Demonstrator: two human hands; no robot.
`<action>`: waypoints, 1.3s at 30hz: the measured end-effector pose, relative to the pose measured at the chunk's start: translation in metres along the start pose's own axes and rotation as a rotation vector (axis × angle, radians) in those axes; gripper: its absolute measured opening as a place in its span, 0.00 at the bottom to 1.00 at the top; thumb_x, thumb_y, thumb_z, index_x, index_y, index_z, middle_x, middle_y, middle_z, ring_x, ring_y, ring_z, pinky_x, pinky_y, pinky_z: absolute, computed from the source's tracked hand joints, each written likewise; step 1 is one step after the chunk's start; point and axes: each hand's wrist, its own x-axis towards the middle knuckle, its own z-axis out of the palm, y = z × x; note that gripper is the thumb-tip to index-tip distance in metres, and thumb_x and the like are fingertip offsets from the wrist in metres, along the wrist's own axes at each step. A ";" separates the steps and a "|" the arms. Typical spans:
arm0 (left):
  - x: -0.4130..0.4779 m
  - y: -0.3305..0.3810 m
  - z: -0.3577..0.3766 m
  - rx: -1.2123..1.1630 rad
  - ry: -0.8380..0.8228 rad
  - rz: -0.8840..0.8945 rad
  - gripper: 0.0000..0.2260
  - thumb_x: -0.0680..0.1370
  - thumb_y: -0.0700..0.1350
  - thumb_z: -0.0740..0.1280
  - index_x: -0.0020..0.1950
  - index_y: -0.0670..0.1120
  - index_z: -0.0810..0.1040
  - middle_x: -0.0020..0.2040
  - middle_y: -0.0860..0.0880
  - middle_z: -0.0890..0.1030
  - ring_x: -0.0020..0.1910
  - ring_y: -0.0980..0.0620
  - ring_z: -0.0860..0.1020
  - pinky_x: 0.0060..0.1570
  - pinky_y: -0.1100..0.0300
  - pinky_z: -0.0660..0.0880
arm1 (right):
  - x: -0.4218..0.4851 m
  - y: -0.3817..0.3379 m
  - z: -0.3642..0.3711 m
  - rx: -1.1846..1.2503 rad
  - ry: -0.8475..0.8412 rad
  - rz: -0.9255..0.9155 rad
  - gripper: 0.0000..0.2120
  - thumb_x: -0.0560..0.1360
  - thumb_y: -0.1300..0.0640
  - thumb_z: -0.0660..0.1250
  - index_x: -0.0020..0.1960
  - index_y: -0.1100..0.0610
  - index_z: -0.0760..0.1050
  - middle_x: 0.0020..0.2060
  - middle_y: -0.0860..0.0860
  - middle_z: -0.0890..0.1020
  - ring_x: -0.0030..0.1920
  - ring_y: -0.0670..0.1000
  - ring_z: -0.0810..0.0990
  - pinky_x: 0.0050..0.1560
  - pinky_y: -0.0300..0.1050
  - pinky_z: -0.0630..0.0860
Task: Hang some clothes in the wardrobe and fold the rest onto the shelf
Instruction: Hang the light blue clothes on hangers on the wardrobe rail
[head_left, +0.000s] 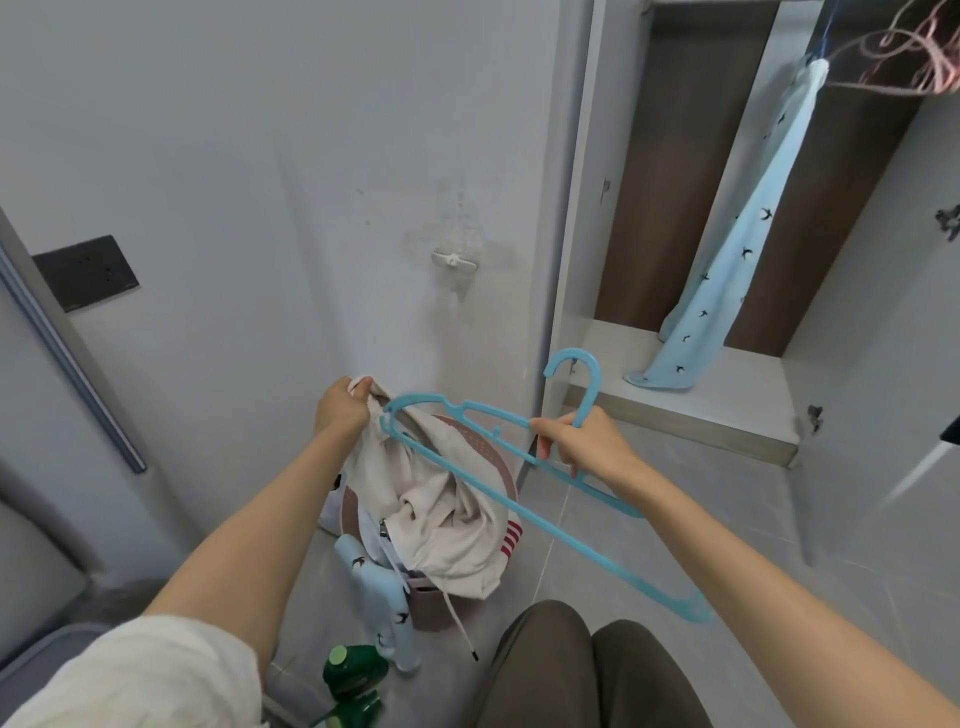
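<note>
Beyond your knees (545, 670), your left grip (340, 408) pinches the cream garment (447, 530); your right grip (587, 444) curls round the blue hanger (594, 389). Hanging step: next, feed it into the neck opening.

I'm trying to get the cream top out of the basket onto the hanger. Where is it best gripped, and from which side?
Probably the raised edge the left hand now pinches, taken from above. The rest of the cream top sags crumpled into the basket, so lifting there lets it hang open for the blue hanger that the right hand holds beside it.
</note>
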 end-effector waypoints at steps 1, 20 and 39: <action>0.000 0.000 0.000 -0.017 0.003 -0.005 0.14 0.81 0.49 0.58 0.51 0.39 0.75 0.53 0.37 0.78 0.52 0.39 0.76 0.46 0.54 0.67 | 0.000 0.002 0.001 -0.018 0.001 0.000 0.19 0.74 0.50 0.66 0.27 0.55 0.77 0.20 0.45 0.71 0.22 0.41 0.68 0.26 0.33 0.68; -0.051 0.098 -0.023 -0.162 -0.473 0.633 0.06 0.78 0.45 0.66 0.47 0.44 0.80 0.42 0.52 0.79 0.39 0.61 0.74 0.40 0.72 0.68 | 0.011 0.008 0.034 -0.071 0.237 -0.063 0.21 0.75 0.47 0.64 0.27 0.58 0.74 0.18 0.47 0.65 0.21 0.45 0.63 0.26 0.38 0.60; -0.064 0.082 0.026 -0.212 -0.023 0.501 0.08 0.79 0.39 0.60 0.56 0.41 0.75 0.52 0.44 0.79 0.48 0.50 0.75 0.41 0.63 0.68 | 0.011 0.007 0.018 0.406 0.323 -0.100 0.21 0.76 0.54 0.67 0.29 0.65 0.72 0.23 0.54 0.68 0.23 0.43 0.63 0.25 0.33 0.62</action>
